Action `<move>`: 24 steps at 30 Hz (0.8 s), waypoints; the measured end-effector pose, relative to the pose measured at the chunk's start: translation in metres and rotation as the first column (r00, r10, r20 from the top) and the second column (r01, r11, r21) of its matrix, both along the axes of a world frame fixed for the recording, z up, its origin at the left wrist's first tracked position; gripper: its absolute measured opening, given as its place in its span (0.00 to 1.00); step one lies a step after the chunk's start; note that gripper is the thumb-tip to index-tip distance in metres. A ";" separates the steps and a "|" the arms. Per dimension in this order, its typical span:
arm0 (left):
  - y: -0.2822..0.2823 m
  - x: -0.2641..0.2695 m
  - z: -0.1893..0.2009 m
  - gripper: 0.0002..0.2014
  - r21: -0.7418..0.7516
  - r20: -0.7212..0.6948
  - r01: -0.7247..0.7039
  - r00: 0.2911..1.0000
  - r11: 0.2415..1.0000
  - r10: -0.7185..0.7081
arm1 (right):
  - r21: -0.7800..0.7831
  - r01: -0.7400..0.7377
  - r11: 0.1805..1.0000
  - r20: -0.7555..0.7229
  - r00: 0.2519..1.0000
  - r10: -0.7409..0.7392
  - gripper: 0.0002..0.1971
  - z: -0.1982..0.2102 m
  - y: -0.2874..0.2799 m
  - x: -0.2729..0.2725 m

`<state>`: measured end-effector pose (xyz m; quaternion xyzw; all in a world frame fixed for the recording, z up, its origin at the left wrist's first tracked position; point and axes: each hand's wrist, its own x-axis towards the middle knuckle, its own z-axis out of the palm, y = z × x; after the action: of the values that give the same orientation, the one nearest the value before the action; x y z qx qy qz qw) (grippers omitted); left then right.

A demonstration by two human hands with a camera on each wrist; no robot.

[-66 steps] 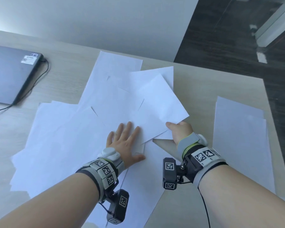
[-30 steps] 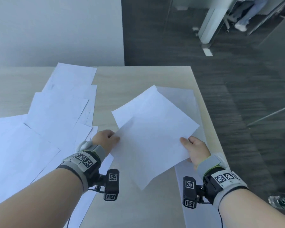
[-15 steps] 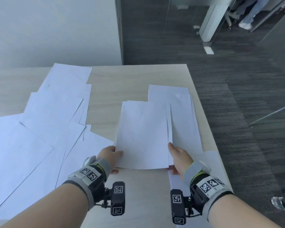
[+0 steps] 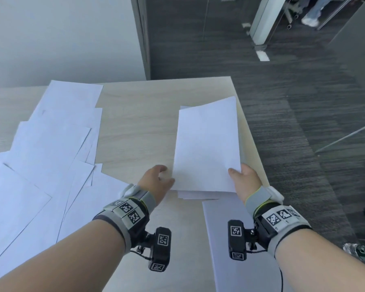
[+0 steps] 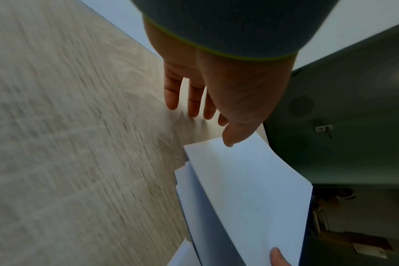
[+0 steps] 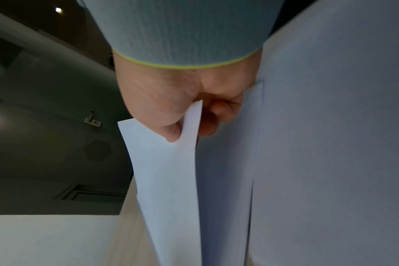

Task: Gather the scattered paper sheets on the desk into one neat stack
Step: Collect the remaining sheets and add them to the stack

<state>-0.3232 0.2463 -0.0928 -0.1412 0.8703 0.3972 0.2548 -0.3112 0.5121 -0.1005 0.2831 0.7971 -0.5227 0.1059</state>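
Observation:
My right hand (image 4: 243,178) pinches the near right corner of a few white paper sheets (image 4: 207,148), thumb on top and fingers curled beneath, as the right wrist view shows (image 6: 171,108). The sheets (image 6: 166,171) hang slightly lifted over a small stack (image 4: 194,194) lying near the desk's right edge. My left hand (image 4: 156,180) is at the sheets' near left corner, fingers straight and spread (image 5: 205,100), only the thumb tip touching the paper (image 5: 246,194). Several scattered sheets (image 4: 46,148) overlap on the left of the desk.
The wooden desk (image 4: 139,114) ends close to the right of the stack, with dark carpet beyond. Another white sheet (image 4: 219,239) lies at the near right under my right forearm. Bare wood shows between the scattered sheets and the stack.
The held sheets have shifted right, over the stack by the desk's right edge. My left hand has let go of them and now only touches the corner.

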 end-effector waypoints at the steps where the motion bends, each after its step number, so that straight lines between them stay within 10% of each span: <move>1: 0.006 -0.004 0.000 0.20 -0.013 0.018 0.025 1.000 1.000 -0.025 | 0.033 -0.008 0.999 0.003 1.000 0.008 0.07 0.001 0.006 -0.004; 13: 0.013 0.000 -0.007 0.18 -0.008 -0.027 0.170 0.985 0.985 -0.170 | 0.304 0.024 0.952 0.104 0.993 -0.058 0.21 -0.012 0.025 -0.003; 19: -0.074 0.021 -0.008 0.20 -0.189 -0.190 0.140 0.966 0.972 -0.177 | 0.450 -0.018 0.893 -0.019 0.999 0.029 0.19 -0.010 -0.018 -0.006; 24: -0.182 0.055 -0.015 0.19 -0.405 -0.128 -0.057 0.992 0.912 0.005 | 0.558 -0.147 0.817 0.178 0.982 0.055 0.11 -0.005 -0.041 -0.013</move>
<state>-0.2681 0.0640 -0.1080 -0.1800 0.9458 0.2189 0.1586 -0.3246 0.4707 -0.1056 0.2983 0.9199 -0.2318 0.1054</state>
